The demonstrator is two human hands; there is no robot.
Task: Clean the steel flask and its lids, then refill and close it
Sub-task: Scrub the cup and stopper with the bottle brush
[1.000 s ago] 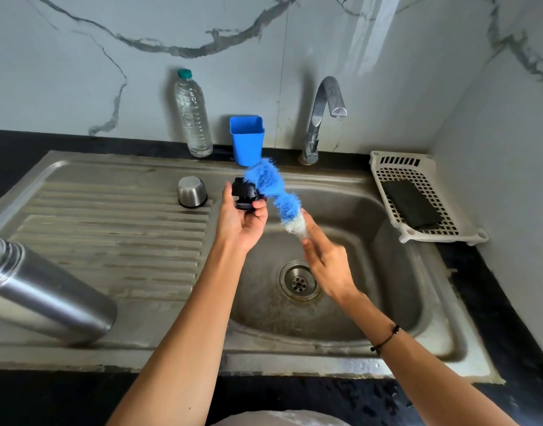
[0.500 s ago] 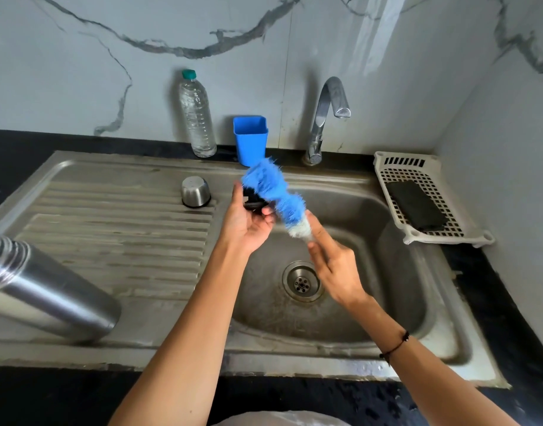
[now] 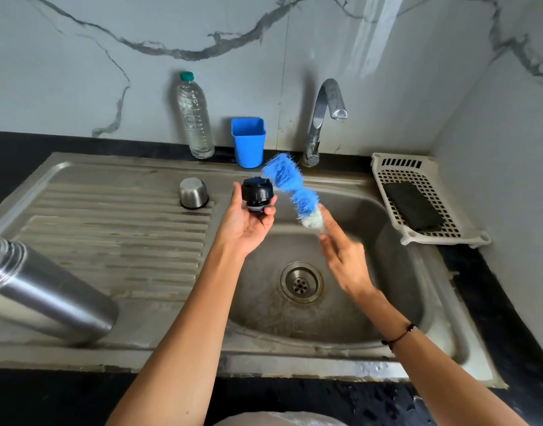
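Over the sink [image 3: 387, 210], our left hand [image 3: 248, 222] pinches the lid [image 3: 257, 195]; our right hand [image 3: 344, 256] has drawn the gripped brush [image 3: 290, 189] clear, scrubbing apparently done.

— Where's the big brushed-steel flask [image 3: 49, 290]?
— Lying on its side at eight o'clock.
— And its lids?
— Small steel cup lid [image 3: 193, 192], upside down, at eleven; black ribbed plastic stopper [image 3: 257, 193], held up near centre.

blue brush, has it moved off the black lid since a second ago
Yes. The blue brush has swung right, away from the black lid in the left hand. Its bristles lay against the lid before; now its tip sits nearer the tap.
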